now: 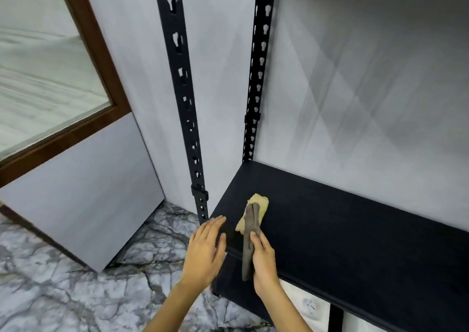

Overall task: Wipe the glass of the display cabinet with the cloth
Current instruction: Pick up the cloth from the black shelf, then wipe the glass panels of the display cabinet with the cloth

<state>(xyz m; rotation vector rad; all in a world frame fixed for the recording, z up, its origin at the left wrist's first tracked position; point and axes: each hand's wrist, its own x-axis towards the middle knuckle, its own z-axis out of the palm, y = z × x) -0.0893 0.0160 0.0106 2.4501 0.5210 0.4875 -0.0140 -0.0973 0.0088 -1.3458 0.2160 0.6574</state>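
My right hand [264, 260] grips a folded cloth [250, 230], grey-brown on top with a yellowish layer beneath, its far end resting on the black shelf board [342, 230]. My left hand [206, 248] is flat with fingers together, hovering at the shelf's front left corner, holding nothing. A glass pane in a brown wooden frame [45, 78] stands at the far left, apart from both hands.
Two black slotted metal uprights [186, 103] [256, 78] rise from the shelf's left side. A grey wall is behind. A grey panel [83, 192] sits below the glass. Marble floor [76, 281] spreads at lower left. White boxes [312, 306] sit under the shelf.
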